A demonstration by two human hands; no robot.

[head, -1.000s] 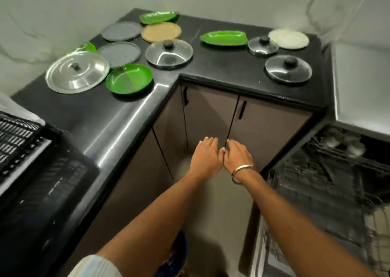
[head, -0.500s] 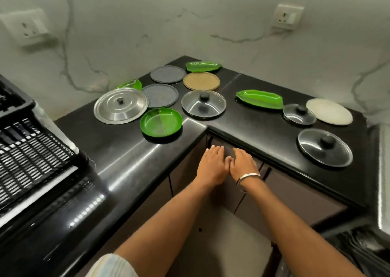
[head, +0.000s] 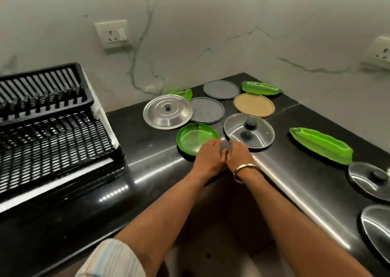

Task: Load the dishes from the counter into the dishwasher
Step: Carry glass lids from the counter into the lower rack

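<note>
Both hands are reaching over the inner corner of the black counter [head: 147,162], side by side and touching at the thumbs. Left hand [head: 207,157] and right hand [head: 239,157] are lying flat, fingers straight and held together, gripping nothing; a metal bangle [head: 245,171] is sitting on the right wrist.

Left fingertips are overlapping the near rim of the round green plate [head: 195,137]. Right fingertips are meeting the near edge of the glass lid [head: 249,131] with the black knob. Contact there is blurred.

Beyond the fingers: a steel lid [head: 167,112], two grey discs [head: 206,113] [head: 221,89], a tan plate [head: 254,105], two green leaf-shaped trays [head: 261,88] [head: 181,93]. Right of the fingers: a long green tray [head: 320,144] and two more glass lids [head: 368,180] [head: 377,228]. Far left: a black dish rack [head: 50,124].

Half a second ago the hands were hanging below the counter edge in front of the cabinets; now they are up over the counter at the dishes. The dishwasher is out of view.
</note>
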